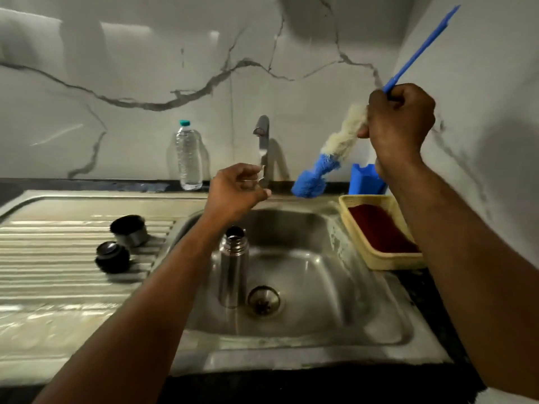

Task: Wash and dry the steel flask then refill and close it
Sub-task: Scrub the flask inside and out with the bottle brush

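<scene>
The steel flask [233, 266] stands upright and uncapped in the sink [320, 287], just beside the drain [264, 300]. Its cup lid [128, 230] and stopper [112, 256] lie on the drainboard. The left hand [236, 193] reaches to the tap [264, 147], fingers curled at a partly hidden lever. The right hand [399, 123] grips a blue-handled bottle brush [329, 158], raised above a yellow basket [379, 258]. A water bottle [189, 156] stands on the counter behind.
</scene>
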